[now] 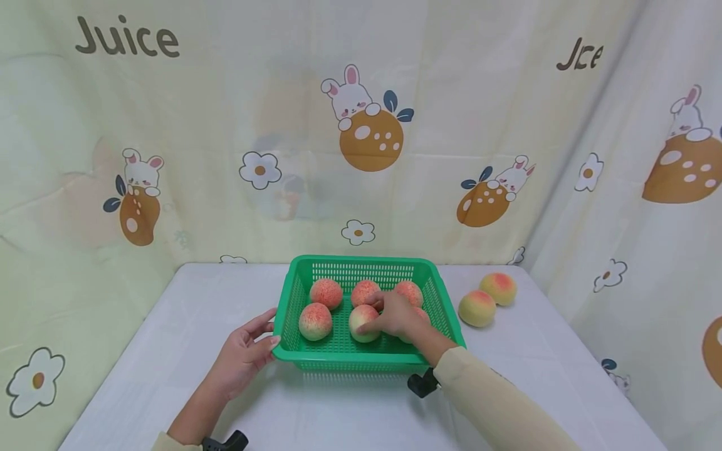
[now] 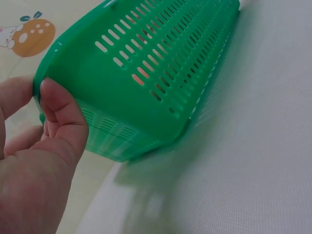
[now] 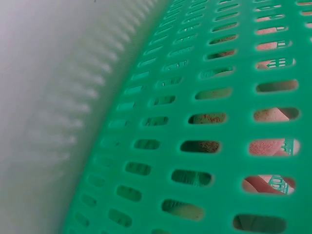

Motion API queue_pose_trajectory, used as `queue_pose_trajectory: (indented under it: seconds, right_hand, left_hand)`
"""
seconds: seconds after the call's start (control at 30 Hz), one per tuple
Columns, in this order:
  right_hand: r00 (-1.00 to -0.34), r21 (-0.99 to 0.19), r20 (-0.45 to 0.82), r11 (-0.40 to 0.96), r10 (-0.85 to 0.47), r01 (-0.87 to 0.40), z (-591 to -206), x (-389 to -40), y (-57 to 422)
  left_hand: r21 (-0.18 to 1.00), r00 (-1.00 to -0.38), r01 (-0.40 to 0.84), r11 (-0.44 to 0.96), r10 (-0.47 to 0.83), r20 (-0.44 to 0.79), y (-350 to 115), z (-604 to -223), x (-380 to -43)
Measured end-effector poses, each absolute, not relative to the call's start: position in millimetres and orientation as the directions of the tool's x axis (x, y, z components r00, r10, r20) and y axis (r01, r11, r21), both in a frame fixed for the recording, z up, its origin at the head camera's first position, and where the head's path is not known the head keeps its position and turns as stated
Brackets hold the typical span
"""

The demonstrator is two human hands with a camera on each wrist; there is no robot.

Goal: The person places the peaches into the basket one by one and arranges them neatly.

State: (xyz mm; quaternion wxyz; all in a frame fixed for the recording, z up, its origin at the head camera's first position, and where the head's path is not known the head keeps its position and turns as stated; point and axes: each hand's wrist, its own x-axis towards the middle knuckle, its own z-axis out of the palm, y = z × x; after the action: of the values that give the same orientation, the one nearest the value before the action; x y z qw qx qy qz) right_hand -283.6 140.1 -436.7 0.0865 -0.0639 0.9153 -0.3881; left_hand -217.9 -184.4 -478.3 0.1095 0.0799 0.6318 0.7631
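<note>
A green slotted plastic basket (image 1: 366,358) stands on the table with several pink-and-cream peaches in it. My left hand (image 1: 245,356) pinches the basket's left rim between thumb and fingers; the left wrist view shows the same grip at the corner of the basket (image 2: 92,73). Inside the basket, my right hand (image 1: 399,315) has thumb and fingers around the front middle peach (image 1: 361,326). Behind that one lies another peach (image 1: 365,292), partly covered by the fingers. In the right wrist view the basket wall (image 3: 161,141) hides most of the hand.
Two yellow-red peaches (image 1: 477,309) lie on the white table (image 1: 225,294) to the right of the basket. A patterned curtain (image 1: 304,125) hangs behind the table and along its sides. Two more peaches sit at the basket's left, one a rear peach (image 1: 326,293).
</note>
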Motion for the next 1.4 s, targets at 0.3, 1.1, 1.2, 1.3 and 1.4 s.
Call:
queue_pose_trajectory:
  seconds: [0.3, 1.1, 1.2, 1.3, 1.4]
  right_hand:
    - [-0.977, -0.687, -0.091, 0.722, -0.193, -0.078, -436.7, -281.3, 140.1]
    - [-0.973, -0.626, -0.068, 0.769, -0.221, -0.131, -437.8, -281.6, 140.3]
    - [-0.974, -0.628, -0.061, 0.767, -0.216, -0.131, -437.8, -280.6, 141.1]
    - [-0.974, -0.630, -0.053, 0.764, -0.222, -0.140, -437.6, -280.2, 141.7]
    - [-0.969, -0.619, -0.057, 0.770, -0.239, -0.153, -437.3, -280.1, 142.1]
  left_hand:
    - [0.983, -0.964, -0.071, -0.167, 0.264, -0.025, -184.6, -477.2, -216.9]
    - [0.982, -0.965, -0.075, -0.170, 0.259, -0.029, -183.7, -476.0, -216.3]
    - [0.982, -0.964, -0.076, -0.171, 0.265, -0.029, -183.9, -476.4, -216.9]
    - [0.983, -0.964, -0.076, -0.168, 0.266, -0.029, -184.1, -476.6, -217.0]
    - [0.983, -0.964, -0.079, -0.165, 0.262, -0.033, -184.2, -476.6, -216.7]
